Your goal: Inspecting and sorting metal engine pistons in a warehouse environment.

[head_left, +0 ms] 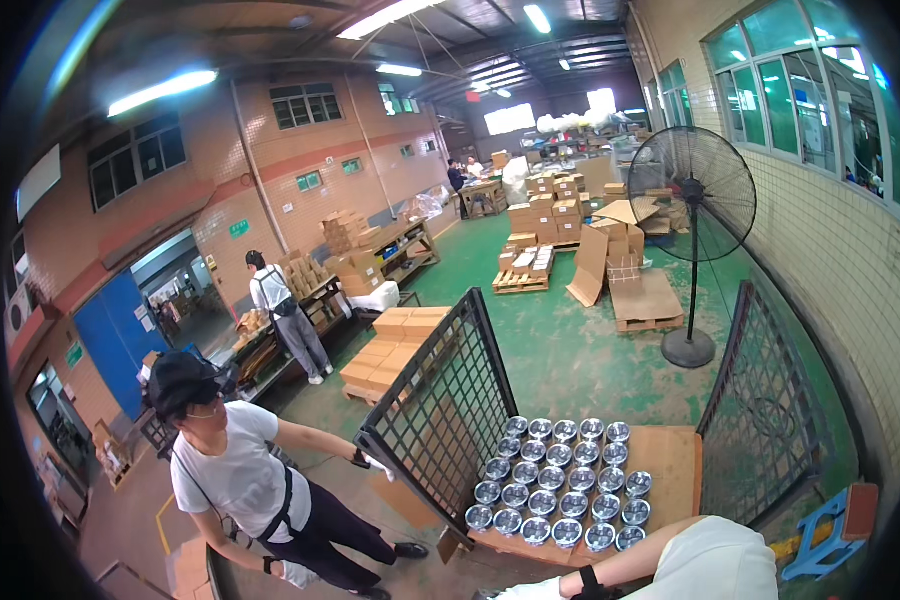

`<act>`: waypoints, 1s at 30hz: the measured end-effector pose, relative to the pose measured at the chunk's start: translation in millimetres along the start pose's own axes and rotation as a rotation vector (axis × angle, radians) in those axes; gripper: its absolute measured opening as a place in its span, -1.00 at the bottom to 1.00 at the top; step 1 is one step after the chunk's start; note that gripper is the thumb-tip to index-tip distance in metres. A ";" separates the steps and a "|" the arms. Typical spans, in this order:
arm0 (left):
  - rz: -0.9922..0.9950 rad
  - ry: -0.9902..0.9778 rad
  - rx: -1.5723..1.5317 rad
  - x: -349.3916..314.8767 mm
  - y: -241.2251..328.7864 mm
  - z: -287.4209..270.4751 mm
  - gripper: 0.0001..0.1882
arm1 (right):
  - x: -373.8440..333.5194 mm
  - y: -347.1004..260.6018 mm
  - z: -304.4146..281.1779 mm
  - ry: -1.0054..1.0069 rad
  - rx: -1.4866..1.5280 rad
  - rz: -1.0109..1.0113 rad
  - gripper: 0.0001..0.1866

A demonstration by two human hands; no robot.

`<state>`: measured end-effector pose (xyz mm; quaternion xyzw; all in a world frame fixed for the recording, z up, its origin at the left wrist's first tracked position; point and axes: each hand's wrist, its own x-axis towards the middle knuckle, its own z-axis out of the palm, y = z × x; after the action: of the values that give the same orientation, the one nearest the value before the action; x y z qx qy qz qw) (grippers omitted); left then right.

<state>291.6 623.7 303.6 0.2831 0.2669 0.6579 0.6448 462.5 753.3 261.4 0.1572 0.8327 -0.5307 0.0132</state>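
Note:
Across the bottom right reaches an arm in a white sleeve with a black wristband, which I take for my right one. At its end, my right hand (532,590) wears a white glove. The lower edge cuts it off and hides its fingers, so its grip does not show. Just beyond the forearm, rows of round, shiny silver pieces (552,478) lie on a brown cardboard sheet (675,455). Black mesh panels (450,375) stand on the left and right of that load. My left hand is out of view.
A co-worker (235,450) in a black cap stands left, one gloved hand at the left mesh panel. Stacked cartons (395,345) are behind. A pedestal fan (692,270) and a blue stool (820,535) stand at right. Another person (285,310) works by a bench.

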 end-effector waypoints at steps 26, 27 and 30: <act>0.293 0.032 0.833 54.0 39.9 36.3 -0.54 | 26.8 -81.1 -34.1 -0.624 1.555 0.091 -0.44; 0.287 0.076 0.844 47.7 35.9 33.5 -0.54 | 26.9 -89.1 -33.4 -0.557 1.529 0.186 -0.52; 0.256 0.269 0.857 8.2 12.0 35.0 -0.54 | 39.8 -82.0 -32.6 -0.490 1.435 0.297 -0.42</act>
<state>308.2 631.1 336.9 0.4667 0.5587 0.5935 0.3432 406.8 760.4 340.2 0.1151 0.2283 -0.9529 0.1630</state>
